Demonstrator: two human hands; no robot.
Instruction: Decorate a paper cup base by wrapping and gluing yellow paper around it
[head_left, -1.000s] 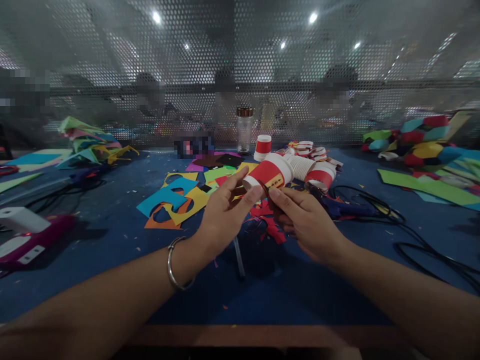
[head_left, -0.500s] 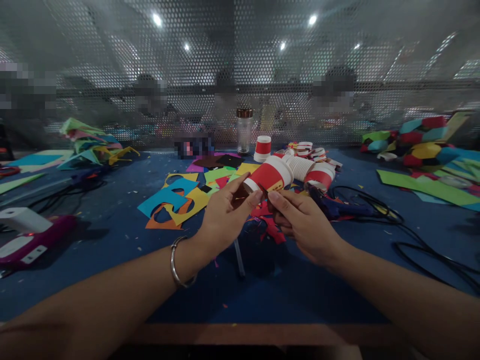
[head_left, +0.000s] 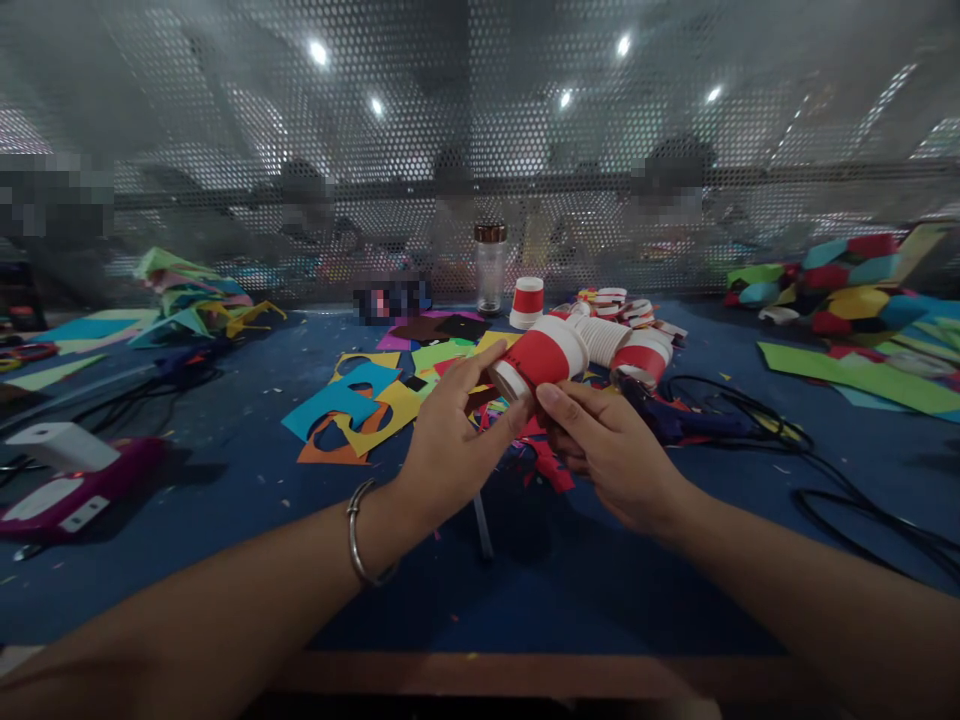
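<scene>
"What's that person holding?"

"A red-and-white paper cup [head_left: 549, 356], tilted between both hands' fingers. The left hand [head_left: 448, 428] grasps its base end; the right hand [head_left: 606, 440] has its fingers curled at the lower side, but I can't tell what's pinched there."

"Which step is it?"

"Working on the cup's side, I'd guess. Next calls for a steady left grip and careful right fingers. Just beyond them lie stacked paper cups [head_left: 602, 340] on the counter [head_left: 427, 615]."
</scene>
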